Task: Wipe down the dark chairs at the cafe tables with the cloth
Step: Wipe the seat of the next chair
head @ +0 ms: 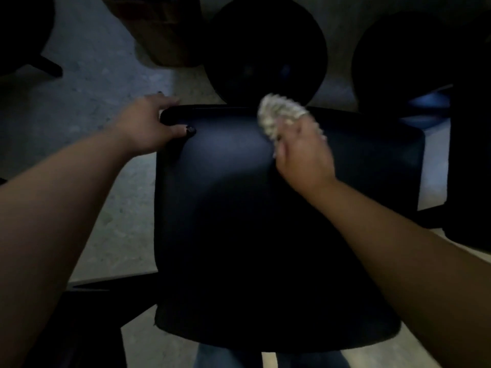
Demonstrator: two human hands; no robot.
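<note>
The pale knobbly cloth (281,115) is looking smeary, so its pattern is too blurry to tell. The right hand (303,152) is hiding part of it. The big dark padded chair (265,221) is covering its own legs. Two round dark benches (265,46) are getting cut off at the top edge.

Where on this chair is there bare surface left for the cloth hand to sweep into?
The chair is bare across its middle and near half, between the two forearms, and on its far right part beyond the right hand. The far edge is crowded: the left hand grips the far left corner, and the cloth sits mid-edge.
</note>
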